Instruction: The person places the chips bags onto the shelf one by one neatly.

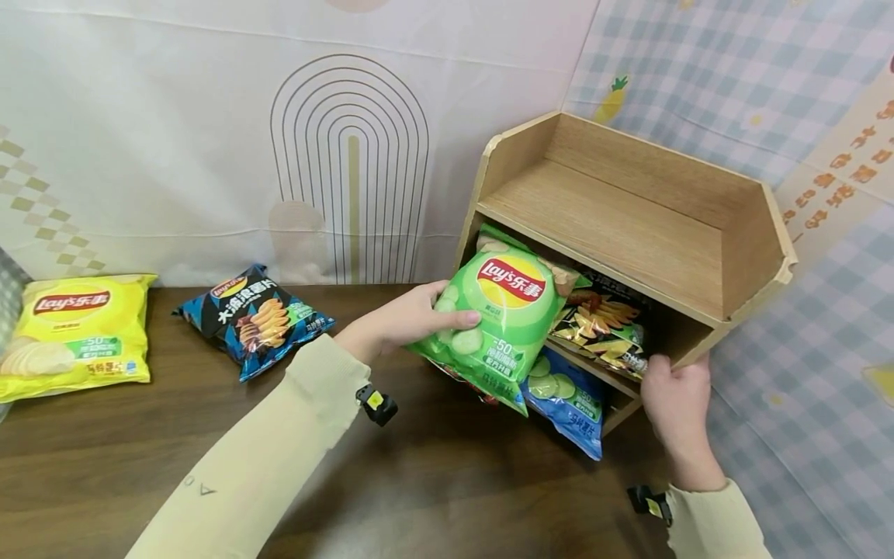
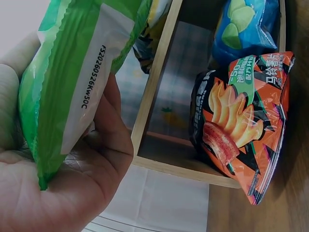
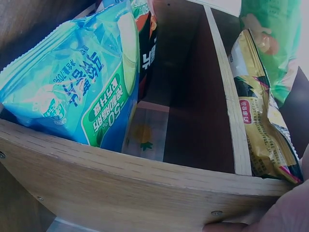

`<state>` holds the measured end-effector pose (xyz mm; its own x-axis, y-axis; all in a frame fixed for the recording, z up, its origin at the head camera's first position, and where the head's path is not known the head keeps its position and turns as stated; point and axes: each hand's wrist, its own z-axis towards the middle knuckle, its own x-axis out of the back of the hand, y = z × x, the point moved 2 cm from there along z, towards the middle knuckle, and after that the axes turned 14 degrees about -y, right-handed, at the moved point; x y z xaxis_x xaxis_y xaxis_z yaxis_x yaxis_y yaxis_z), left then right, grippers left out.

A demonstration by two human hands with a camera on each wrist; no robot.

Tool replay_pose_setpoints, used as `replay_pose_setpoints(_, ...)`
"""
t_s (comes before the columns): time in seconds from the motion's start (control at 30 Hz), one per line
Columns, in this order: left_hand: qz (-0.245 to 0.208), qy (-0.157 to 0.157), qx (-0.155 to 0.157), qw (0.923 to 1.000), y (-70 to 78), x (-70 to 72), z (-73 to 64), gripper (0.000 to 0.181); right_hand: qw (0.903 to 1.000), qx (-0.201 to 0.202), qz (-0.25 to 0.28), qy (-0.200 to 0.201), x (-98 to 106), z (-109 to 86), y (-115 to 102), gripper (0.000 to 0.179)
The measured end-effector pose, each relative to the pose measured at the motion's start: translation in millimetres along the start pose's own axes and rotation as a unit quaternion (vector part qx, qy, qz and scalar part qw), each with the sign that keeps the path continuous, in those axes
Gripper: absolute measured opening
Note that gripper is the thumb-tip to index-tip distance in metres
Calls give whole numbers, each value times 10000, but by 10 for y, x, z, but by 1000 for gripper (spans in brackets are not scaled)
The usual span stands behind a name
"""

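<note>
two curled hands flank the green bag [image 1: 499, 310], the left [image 1: 407, 317] gripping it, the right [image 1: 676, 400] holding the wooden shelf [image 1: 628, 221].

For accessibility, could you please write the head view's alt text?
A person's left hand holds a green chip bag at a wooden shelf, its side gripped by the right hand. A yellow bag and a blue-black bag lie to the left.

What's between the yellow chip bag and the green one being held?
The black-and-blue chip bag, flat on the table, then the left hand gripping the green chip bag. Head view shows it.
</note>
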<state>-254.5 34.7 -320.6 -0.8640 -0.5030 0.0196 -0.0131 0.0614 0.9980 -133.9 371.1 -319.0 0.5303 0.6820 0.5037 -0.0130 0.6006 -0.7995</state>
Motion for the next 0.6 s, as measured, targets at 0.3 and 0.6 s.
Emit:
replay_pose_setpoints(0.3,-48,193,154,9997,-9,2,121,56,10000,-7,-29,33,-2,-5,6,47)
replay_pose_setpoints(0.6,14,838,747,9937,-141,57,178,68,9998,-35,-192,46,9,-3,-2,43)
